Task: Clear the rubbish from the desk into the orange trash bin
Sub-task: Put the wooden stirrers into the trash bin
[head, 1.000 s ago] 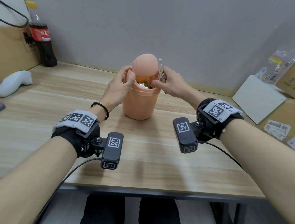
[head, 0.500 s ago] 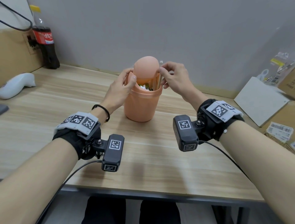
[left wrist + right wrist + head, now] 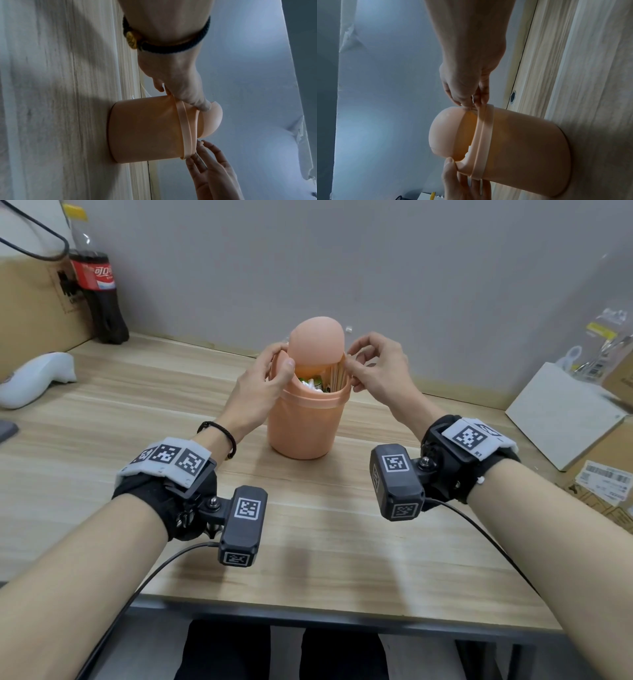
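The orange trash bin [image 3: 301, 419] stands mid-desk with its domed swing lid [image 3: 315, 344] tipped open. My left hand [image 3: 279, 364] grips the rim on the left, thumb on the near edge. My right hand [image 3: 351, 361] pinches the tops of a bundle of thin wooden sticks [image 3: 337, 378] standing upright in the opening. White and green scraps [image 3: 310, 385] lie inside. The left wrist view shows the left hand [image 3: 188, 97] on the bin [image 3: 145, 128]. The right wrist view shows the right hand [image 3: 471, 100] pinching at the rim of the bin [image 3: 522, 142].
A cola bottle [image 3: 99, 292] and a cardboard box [image 3: 30, 302] stand at the back left, with a white curved object [image 3: 37, 378] lying nearby. A flat white box [image 3: 561, 412], cardboard cartons [image 3: 609, 474] and plastic bags [image 3: 606, 344] crowd the right side.
My right hand has moved from the side of the sticks up to their tops, and the sticks sit lower in the bin. The left hand keeps its hold on the rim.
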Demonstrator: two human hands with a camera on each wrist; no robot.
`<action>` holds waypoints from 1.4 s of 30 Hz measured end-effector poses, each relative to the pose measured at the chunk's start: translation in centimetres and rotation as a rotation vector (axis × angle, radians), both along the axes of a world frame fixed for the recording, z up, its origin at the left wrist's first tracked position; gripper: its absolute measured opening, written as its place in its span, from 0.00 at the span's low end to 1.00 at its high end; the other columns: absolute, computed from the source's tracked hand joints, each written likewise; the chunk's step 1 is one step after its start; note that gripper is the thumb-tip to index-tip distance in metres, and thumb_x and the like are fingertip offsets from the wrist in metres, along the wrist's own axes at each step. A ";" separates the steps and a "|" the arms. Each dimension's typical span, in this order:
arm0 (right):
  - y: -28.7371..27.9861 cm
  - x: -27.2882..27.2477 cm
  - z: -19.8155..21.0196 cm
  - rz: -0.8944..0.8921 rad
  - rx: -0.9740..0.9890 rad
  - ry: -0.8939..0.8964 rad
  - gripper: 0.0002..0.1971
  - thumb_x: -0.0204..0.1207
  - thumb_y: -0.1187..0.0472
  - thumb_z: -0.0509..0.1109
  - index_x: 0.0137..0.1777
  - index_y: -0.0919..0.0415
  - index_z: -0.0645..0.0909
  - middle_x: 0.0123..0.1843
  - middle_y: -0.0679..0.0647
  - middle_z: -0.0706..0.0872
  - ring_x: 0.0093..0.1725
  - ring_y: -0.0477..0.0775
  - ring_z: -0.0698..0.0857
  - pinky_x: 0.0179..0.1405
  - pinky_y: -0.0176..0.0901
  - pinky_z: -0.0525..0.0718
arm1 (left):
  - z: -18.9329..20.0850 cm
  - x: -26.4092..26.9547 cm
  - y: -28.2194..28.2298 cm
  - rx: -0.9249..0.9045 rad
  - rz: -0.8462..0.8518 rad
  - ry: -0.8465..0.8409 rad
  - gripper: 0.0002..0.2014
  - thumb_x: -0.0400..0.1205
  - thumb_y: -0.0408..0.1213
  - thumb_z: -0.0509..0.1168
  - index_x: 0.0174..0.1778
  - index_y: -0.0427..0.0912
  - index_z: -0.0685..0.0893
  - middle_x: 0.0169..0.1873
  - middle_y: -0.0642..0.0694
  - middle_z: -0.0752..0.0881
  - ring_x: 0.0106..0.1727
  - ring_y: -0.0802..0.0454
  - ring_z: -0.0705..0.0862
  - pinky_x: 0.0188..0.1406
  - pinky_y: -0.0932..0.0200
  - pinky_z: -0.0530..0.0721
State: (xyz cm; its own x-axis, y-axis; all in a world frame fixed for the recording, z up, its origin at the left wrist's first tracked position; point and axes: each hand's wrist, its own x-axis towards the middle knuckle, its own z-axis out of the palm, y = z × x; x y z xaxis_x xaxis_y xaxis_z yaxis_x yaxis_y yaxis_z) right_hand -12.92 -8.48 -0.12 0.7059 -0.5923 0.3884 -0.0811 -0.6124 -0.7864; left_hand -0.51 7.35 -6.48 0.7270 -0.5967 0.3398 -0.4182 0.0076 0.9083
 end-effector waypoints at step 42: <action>0.1 3.9 1.0 -0.129 -0.129 0.496 0.18 0.70 0.63 0.70 0.62 0.56 0.78 0.53 0.57 0.87 0.48 0.58 0.88 0.43 0.54 0.92 | 0.8 -0.1 0.6 0.074 0.018 -0.050 0.18 0.85 0.57 0.57 0.71 0.63 0.76 0.62 0.59 0.85 0.69 0.60 0.80 0.68 0.55 0.78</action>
State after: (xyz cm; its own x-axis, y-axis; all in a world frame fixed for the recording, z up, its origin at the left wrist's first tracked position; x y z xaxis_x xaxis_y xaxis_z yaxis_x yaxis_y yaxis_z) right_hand -8.99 -8.42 0.92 0.7478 -0.6561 0.1014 -0.5057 -0.6618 -0.5535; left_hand -0.58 7.98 -5.72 0.7206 -0.6087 0.3319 -0.4629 -0.0661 0.8839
